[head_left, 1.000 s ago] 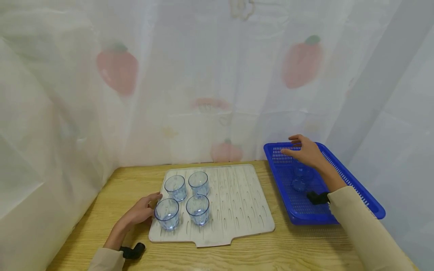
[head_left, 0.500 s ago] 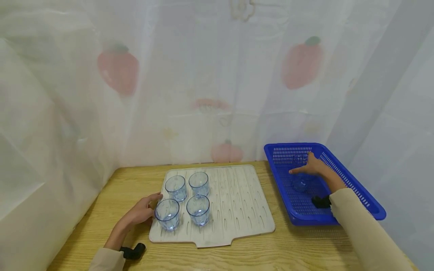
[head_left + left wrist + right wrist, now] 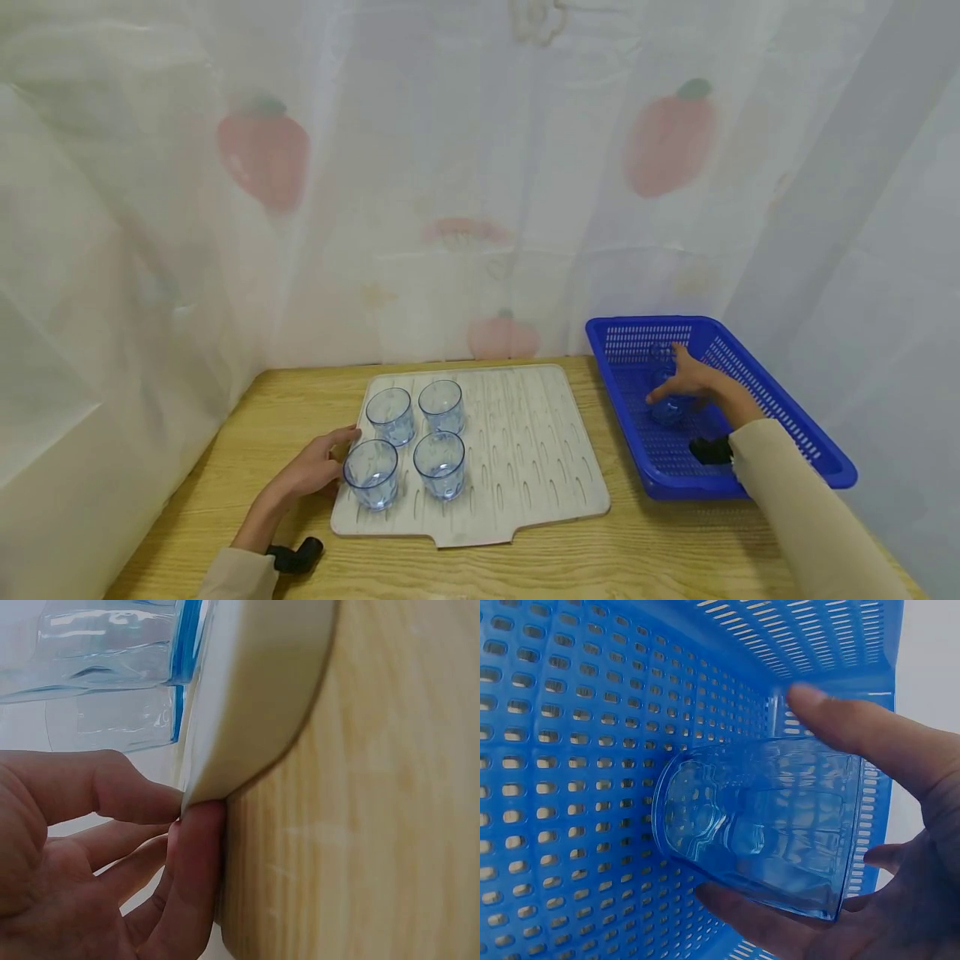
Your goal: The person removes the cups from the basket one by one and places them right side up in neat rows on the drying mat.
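Note:
My right hand (image 3: pixel 693 375) reaches down into the blue plastic basket (image 3: pixel 675 488), around a clear bluish drinking glass (image 3: pixel 757 825) on its floor. In the right wrist view the thumb is blurred and spread off one side of the glass, while the fingers lie along the other. A second glass (image 3: pixel 662 353) shows farther back in the basket, partly hidden. At the left edge of the white draining board (image 3: pixel 517 475), my left hand (image 3: pixel 311 467) pinches the rim between thumb and index finger. Several matching glasses (image 3: pixel 439 468) stand on the board's left half, close to that hand.
Board and basket share a wooden table (image 3: pixel 577 558), the basket at the right with a strip of wood between them. A pale curtain (image 3: pixel 480 167) with strawberry prints hangs behind the table and along both sides.
My right hand has lowered from above the basket's rim down to the glass inside. The left hand and the glasses on the board have stayed in place.

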A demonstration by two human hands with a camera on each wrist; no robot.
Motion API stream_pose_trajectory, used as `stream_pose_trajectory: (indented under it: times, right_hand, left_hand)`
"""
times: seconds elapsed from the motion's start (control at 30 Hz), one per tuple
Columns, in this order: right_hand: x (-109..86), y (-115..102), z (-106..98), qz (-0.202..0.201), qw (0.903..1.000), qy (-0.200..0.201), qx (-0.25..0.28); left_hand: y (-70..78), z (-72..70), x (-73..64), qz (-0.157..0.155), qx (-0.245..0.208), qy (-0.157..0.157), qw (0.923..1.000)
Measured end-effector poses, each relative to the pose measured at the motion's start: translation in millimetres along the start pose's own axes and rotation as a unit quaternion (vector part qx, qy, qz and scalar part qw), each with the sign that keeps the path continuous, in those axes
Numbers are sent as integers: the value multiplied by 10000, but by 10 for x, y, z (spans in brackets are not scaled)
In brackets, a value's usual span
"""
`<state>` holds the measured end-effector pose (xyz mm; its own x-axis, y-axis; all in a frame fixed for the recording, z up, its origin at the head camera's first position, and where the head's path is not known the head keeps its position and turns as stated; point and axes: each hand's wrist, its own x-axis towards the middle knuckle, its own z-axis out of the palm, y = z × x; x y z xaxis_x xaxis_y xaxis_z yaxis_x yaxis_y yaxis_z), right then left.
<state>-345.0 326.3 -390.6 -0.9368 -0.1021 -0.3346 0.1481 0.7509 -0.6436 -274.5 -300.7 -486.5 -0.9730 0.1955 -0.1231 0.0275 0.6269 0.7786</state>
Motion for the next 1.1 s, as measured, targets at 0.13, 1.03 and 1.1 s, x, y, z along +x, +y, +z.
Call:
stream_pose_trajectory:
  times: [0.13,1.03,1.1]
  right_hand:
    - [-3,17,-5,-33,9999,-49,106]
    - [-411,-464,-376,-958,9762,927,-1712]
    - [-427,-547,-381,-984,9747,992,-1742]
  left_hand:
    - [5,-3,-4,43,40,-15,10000]
    - [0,-8,-16,-53,-49,46,10000]
    - [9,-15,-7,-32,-10,49,10000]
